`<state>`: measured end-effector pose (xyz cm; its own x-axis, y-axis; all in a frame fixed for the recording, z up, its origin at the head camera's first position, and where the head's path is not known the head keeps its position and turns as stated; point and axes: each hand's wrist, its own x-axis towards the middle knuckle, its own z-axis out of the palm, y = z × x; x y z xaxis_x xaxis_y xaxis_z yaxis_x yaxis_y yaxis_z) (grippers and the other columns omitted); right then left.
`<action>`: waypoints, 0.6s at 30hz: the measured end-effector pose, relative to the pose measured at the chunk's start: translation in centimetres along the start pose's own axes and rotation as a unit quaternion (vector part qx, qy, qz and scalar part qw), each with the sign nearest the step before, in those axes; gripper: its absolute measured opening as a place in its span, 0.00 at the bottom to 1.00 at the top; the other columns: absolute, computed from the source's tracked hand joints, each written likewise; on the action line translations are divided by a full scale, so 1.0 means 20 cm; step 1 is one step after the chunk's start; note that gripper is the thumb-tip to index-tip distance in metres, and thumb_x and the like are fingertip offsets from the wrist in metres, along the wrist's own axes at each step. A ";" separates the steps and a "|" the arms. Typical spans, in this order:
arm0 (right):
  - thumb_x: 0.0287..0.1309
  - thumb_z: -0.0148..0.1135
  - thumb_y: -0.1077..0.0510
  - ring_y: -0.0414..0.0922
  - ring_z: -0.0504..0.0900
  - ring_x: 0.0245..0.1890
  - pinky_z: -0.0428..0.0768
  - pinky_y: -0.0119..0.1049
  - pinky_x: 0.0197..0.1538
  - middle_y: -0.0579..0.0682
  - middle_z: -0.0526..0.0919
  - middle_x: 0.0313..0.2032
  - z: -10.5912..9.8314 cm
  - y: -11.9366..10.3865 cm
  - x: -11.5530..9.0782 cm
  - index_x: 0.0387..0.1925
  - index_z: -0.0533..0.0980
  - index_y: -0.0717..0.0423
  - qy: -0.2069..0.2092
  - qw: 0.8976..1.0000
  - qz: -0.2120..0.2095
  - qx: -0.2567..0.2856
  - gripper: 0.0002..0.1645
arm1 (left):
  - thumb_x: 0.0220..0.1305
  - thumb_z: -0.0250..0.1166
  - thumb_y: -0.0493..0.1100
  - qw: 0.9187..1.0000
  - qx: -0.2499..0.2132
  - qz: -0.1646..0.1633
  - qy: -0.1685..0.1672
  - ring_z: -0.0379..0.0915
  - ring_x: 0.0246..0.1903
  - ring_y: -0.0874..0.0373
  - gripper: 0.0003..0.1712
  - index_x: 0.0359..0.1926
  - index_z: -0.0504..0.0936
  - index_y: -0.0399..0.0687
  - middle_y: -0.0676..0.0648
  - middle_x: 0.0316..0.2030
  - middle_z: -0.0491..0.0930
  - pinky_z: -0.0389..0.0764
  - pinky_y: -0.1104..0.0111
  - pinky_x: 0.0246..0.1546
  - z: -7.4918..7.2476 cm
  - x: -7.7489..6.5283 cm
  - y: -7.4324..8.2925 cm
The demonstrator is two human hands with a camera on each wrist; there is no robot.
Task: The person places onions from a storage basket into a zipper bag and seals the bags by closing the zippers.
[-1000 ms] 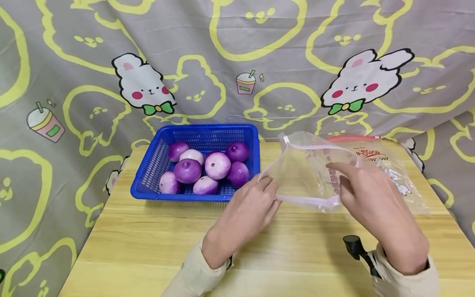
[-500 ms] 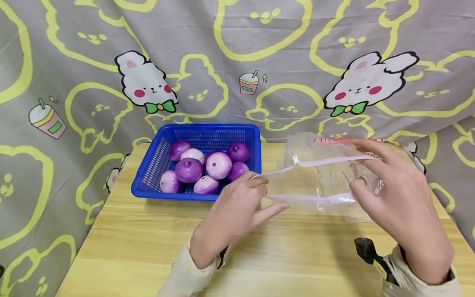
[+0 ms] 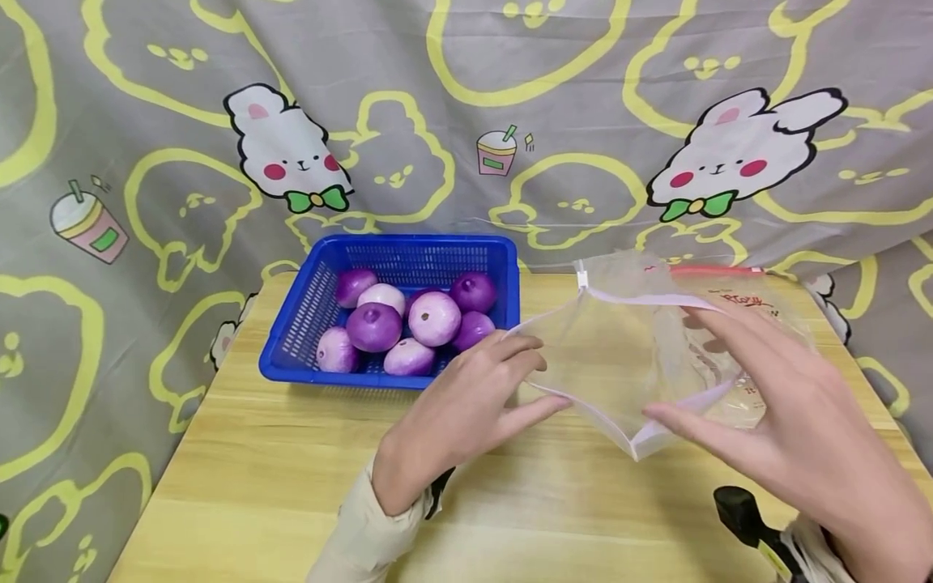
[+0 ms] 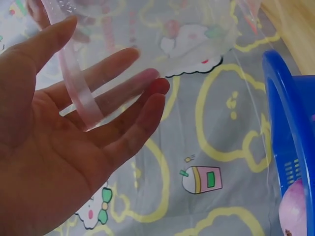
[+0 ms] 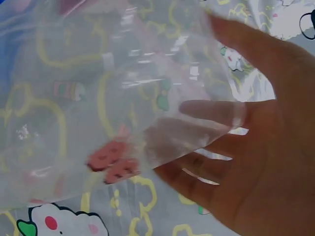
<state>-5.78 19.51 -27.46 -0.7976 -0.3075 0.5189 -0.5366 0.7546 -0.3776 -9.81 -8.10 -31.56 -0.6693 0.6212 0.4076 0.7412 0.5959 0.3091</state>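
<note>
A clear zip bag (image 3: pixel 612 340) with a pale pink-lilac rim and a white slider is held up over the table, its mouth spread wide. My left hand (image 3: pixel 466 405) is at the bag's left edge. In the left wrist view, some fingers (image 4: pixel 115 66) of that hand show through the plastic behind the rim, and the others lie outside it. My right hand (image 3: pixel 794 413) spreads the bag's right side, thumb by the near rim. In the right wrist view, several fingertips (image 5: pixel 206 110) show through the film. Neither hand pinches anything.
Left of the bag stands a blue plastic basket (image 3: pixel 284 348) of purple onions (image 3: pixel 374 326), close to the left hand. A second clear bag (image 3: pixel 758 283) with a red zip lies behind the right hand. A patterned grey curtain (image 3: pixel 437 73) hangs behind the wooden table (image 3: pixel 291 486).
My right hand has drawn back to the right and towards me, its fingers spreading. The bag's mouth, narrow half a second ago, is now wider. The left thumb has stretched out.
</note>
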 end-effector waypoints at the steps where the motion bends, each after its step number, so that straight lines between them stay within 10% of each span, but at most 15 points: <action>1: 0.28 0.86 0.43 0.50 0.73 0.57 0.58 0.19 0.59 0.51 0.75 0.62 -0.01 0.00 0.00 0.68 0.71 0.49 -0.007 1.000 -0.004 -0.001 0.60 | 0.65 0.66 0.57 1.000 -0.005 0.004 0.003 0.77 0.48 0.56 0.19 0.39 0.84 0.45 0.48 0.48 0.82 0.77 0.67 0.53 0.00 0.00 0.00; 14: 0.17 0.88 0.40 0.47 0.65 0.64 0.52 0.11 0.54 0.47 0.59 0.73 -0.07 -0.01 -0.06 0.77 0.54 0.44 -0.071 0.996 0.021 -0.040 0.81 | 0.63 0.70 0.49 0.996 -0.043 0.056 0.057 0.77 0.37 0.63 0.12 0.35 0.83 0.45 0.52 0.36 0.82 0.79 0.73 0.43 0.02 0.02 0.01; 18: 0.25 0.87 0.48 0.50 0.73 0.55 0.66 0.21 0.48 0.49 0.61 0.73 -0.08 0.00 -0.06 0.77 0.54 0.45 -0.065 0.995 0.023 -0.066 0.75 | 0.64 0.70 0.48 0.995 -0.040 0.065 0.061 0.77 0.35 0.63 0.10 0.34 0.83 0.46 0.53 0.34 0.82 0.79 0.74 0.41 0.03 0.03 0.01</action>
<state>-4.31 20.82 -26.81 -0.8540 -0.3363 0.3969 -0.4642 0.8370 -0.2896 -10.09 -7.29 -31.84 -0.5597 0.6214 0.5483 0.8263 0.4684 0.3126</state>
